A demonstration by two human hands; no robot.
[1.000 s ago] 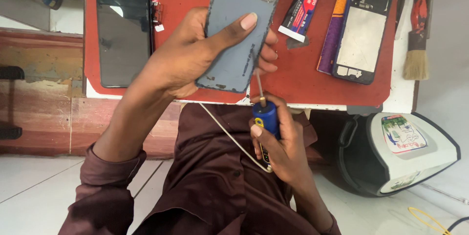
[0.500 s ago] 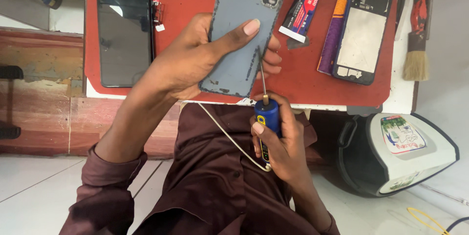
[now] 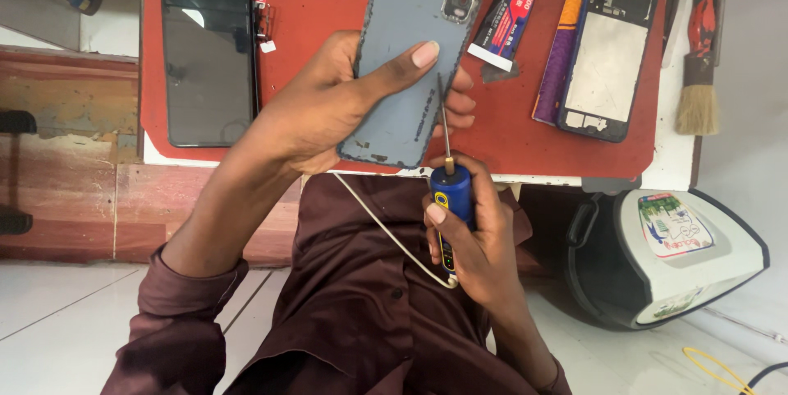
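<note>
My left hand (image 3: 328, 107) grips a grey-blue phone back cover (image 3: 410, 17) with a camera cutout at its top right, holding it over the red work mat (image 3: 320, 1). My thumb lies across the cover's face and my fingertips wrap its right edge. My right hand (image 3: 476, 239) is closed around a blue corded tool (image 3: 450, 206) with a thin metal tip. The tip points up and touches the cover's right edge beside my left fingers. A white cable (image 3: 386, 231) runs from the tool's bottom end.
On the mat lie a black phone screen (image 3: 205, 50) at the left, a glue tube (image 3: 513, 5), and a bare phone frame (image 3: 607, 54) on a purple-orange pad. A brush (image 3: 698, 75) rests at the right. A white and black device (image 3: 681, 255) sits below the table edge.
My left hand has lifted the back cover slightly up and away. The tool's tip has followed upward along the cover's right edge.
</note>
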